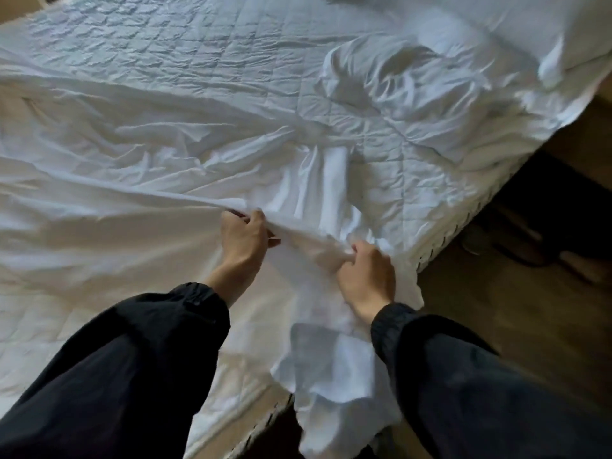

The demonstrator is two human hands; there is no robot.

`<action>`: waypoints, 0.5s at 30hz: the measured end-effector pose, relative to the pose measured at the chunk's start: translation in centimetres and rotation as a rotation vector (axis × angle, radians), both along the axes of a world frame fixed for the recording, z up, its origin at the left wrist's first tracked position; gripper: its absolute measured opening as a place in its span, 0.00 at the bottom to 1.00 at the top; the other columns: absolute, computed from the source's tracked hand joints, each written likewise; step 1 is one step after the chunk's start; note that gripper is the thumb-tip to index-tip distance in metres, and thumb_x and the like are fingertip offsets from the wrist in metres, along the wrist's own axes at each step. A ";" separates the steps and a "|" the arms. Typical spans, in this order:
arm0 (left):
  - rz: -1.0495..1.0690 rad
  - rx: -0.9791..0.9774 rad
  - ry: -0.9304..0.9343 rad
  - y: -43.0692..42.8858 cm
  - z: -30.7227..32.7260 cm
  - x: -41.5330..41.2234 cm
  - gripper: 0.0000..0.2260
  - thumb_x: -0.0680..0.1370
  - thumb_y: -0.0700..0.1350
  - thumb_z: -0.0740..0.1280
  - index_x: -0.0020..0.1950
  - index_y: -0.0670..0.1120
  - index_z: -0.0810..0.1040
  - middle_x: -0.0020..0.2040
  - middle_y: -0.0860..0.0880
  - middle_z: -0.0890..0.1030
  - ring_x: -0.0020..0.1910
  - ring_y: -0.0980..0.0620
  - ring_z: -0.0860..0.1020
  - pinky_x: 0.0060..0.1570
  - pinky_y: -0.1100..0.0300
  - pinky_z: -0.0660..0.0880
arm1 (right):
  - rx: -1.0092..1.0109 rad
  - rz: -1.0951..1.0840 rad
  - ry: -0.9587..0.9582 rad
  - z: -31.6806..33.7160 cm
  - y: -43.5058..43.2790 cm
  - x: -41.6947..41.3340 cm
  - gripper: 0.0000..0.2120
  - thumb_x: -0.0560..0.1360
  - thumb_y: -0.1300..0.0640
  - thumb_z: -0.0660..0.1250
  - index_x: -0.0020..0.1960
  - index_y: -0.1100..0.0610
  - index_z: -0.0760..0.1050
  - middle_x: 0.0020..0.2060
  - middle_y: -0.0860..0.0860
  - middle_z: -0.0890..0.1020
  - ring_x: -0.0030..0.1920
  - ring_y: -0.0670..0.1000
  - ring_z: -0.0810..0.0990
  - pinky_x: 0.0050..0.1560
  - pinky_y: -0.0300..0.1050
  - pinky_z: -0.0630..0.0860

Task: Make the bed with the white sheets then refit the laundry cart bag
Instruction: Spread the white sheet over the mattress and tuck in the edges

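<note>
The fingers (236, 216) of the left hand (245, 240) are curled tight round a gathered fold of the white cotton sheet (132, 160), knuckles up, pinching the cloth against the palm. The right hand (364, 276), just beside it and nearer the bed corner, has its fingers (351, 255) closed on the same bunched edge. Both wrists come out of black jacket sleeves (149, 359).

From the left hand a taut ridge of cloth runs away to the left across the bed (447, 233). From that ridge I judge the sheet's long axis to lie left to right in my view, though the crumpling keeps me from being sure. A loose tail of the sheet hangs over the near edge between the arms, pointing down at the dark wooden floor (530, 326). Another twisted bunch trails away from the hands toward a white pillow (530, 28) at the far right.

The sheet covers only the left and middle of the bed. The quilted white mattress pad (165, 44) shows bare at the far side and beside the right hand.

I judge the task to be early. The sheet is on the bed but not spread, squared or tucked. No laundry cart or bag is in view, so that step is not yet begun as far as I can see.
</note>
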State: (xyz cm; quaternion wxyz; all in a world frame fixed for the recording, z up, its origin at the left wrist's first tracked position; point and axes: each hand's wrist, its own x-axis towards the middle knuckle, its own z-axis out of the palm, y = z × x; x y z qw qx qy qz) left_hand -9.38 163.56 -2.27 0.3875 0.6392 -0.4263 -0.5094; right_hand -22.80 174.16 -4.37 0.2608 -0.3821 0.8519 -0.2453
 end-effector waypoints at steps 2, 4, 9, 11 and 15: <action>-0.189 -0.005 -0.131 -0.4 -1.2 -1.5 0.08 0.80 0.39 0.61 0.57 0.37 0.70 0.43 0.44 0.77 0.39 0.54 0.81 0.40 0.57 0.77 | -0.018 0.007 -0.016 0.1 -1.9 -2.8 0.08 0.74 0.61 0.60 0.47 0.56 0.77 0.50 0.57 0.81 0.53 0.61 0.77 0.50 0.48 0.72; -0.451 -0.102 -0.435 -0.1 -2.6 -2.6 0.19 0.76 0.40 0.65 0.65 0.34 0.69 0.54 0.42 0.77 0.58 0.53 0.77 0.57 0.58 0.72 | 0.024 0.037 -0.061 -0.5 -2.7 -4.5 0.10 0.77 0.55 0.57 0.40 0.54 0.74 0.48 0.57 0.80 0.53 0.61 0.76 0.52 0.50 0.71; -0.850 -0.410 -1.099 0.8 -3.6 -6.2 0.33 0.74 0.42 0.62 0.77 0.54 0.53 0.76 0.41 0.50 0.76 0.41 0.48 0.72 0.44 0.46 | 0.164 -0.074 0.030 -3.3 -1.5 -6.9 0.18 0.77 0.45 0.60 0.62 0.53 0.69 0.63 0.56 0.70 0.63 0.60 0.68 0.63 0.55 0.64; -1.076 -0.527 -1.158 0.3 -3.9 -7.6 0.34 0.72 0.40 0.60 0.76 0.57 0.55 0.78 0.45 0.47 0.77 0.43 0.43 0.73 0.44 0.40 | 0.219 -0.070 -0.151 -4.1 -1.4 -8.3 0.26 0.72 0.45 0.68 0.65 0.55 0.66 0.61 0.55 0.73 0.61 0.60 0.72 0.58 0.52 0.69; -1.445 -0.503 -1.155 -1.7 -4.5 -9.9 0.35 0.69 0.38 0.61 0.75 0.56 0.60 0.76 0.50 0.57 0.77 0.47 0.48 0.73 0.42 0.43 | 0.280 0.043 -0.107 -4.2 -2.3 -11.2 0.07 0.69 0.56 0.68 0.45 0.56 0.73 0.43 0.53 0.79 0.48 0.59 0.78 0.47 0.48 0.76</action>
